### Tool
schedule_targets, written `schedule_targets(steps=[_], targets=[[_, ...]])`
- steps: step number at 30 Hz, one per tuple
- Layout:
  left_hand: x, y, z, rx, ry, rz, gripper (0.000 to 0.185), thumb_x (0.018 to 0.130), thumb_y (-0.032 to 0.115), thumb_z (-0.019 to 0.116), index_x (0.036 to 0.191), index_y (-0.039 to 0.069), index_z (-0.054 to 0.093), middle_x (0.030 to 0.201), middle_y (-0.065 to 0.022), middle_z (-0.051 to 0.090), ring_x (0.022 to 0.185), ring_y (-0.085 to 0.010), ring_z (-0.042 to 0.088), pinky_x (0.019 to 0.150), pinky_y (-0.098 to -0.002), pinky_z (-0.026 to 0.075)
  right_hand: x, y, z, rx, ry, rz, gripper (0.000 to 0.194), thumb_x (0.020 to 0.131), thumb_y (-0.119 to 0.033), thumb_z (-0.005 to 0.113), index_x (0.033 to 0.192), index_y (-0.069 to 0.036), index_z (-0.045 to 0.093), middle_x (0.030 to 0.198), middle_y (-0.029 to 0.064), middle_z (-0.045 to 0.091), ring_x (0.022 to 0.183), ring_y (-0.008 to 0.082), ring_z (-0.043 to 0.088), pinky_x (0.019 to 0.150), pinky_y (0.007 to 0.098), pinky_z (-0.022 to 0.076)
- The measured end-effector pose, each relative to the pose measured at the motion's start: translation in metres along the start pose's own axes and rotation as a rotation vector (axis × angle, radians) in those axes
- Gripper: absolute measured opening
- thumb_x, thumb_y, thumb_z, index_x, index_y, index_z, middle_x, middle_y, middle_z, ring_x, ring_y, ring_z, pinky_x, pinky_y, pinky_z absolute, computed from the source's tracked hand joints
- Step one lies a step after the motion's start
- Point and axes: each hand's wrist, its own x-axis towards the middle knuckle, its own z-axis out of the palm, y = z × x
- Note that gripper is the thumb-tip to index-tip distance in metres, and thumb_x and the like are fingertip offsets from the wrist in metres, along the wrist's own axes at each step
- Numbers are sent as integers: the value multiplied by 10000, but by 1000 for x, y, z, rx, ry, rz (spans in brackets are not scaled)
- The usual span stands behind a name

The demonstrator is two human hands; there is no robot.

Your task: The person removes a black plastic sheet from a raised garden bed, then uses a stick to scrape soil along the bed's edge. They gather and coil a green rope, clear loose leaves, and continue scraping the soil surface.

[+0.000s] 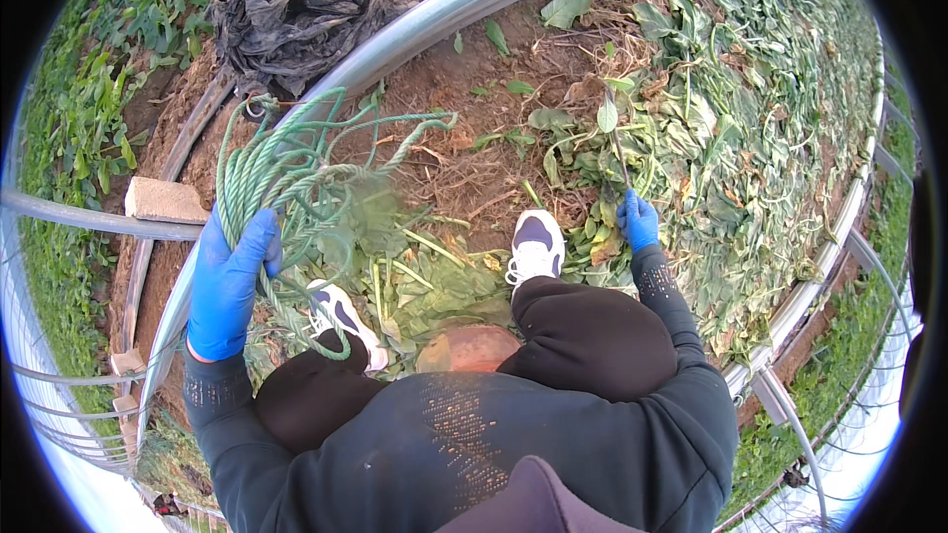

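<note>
A bundle of green rope (296, 170) in loose coils is gripped by my left hand (237, 259), which wears a blue glove. Loops and ends of it hang below and reach out to the right. My right hand (638, 220), also gloved in blue, is closed on the lower end of a thin dark stick-like thing (621, 152) that points away from me over cut leaves. A small green leaf (607, 115) lies at its upper part; whether the two are joined I cannot tell. Wilted leafy plants (726, 185) cover the ground at the right.
A curved metal tube (452, 0) crosses at the upper left, beside crumpled black plastic film (304, 7). A pale block (164, 200) rests at the left by another tube. My shoes (535, 246) stand among leaves on soil, with a reddish-brown rounded thing (470, 349) near my knees.
</note>
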Motion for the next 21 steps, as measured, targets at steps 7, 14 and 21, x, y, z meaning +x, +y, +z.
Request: schedule_targets(steps=[7,14,21], targets=[[60,3,59,24,-36,206,195,961,185,557,1064,20,550,780,-6,551,635,-77,476,597,-231,409,-19,-47,38,480,-260,162,464,962,-485,477,731,-89,544,519,-11,460,381,88,360,359,232,282],[145,-48,140,751,254,517,343,912,240,618,1130,-9,530,894,-188,660,809,-312,655,712,-376,515,-19,-66,53,514,-318,173,453,964,-485,469,760,-85,525,521,-5,433,385,96,341,358,240,271],[174,-151,213,890,-92,186,691,776,382,731,1264,-22,454,1168,-255,548,1098,-369,548,931,-437,439,-28,-71,54,577,-384,180,442,961,-490,469,764,-96,509,532,-9,429,391,87,342,365,245,282]])
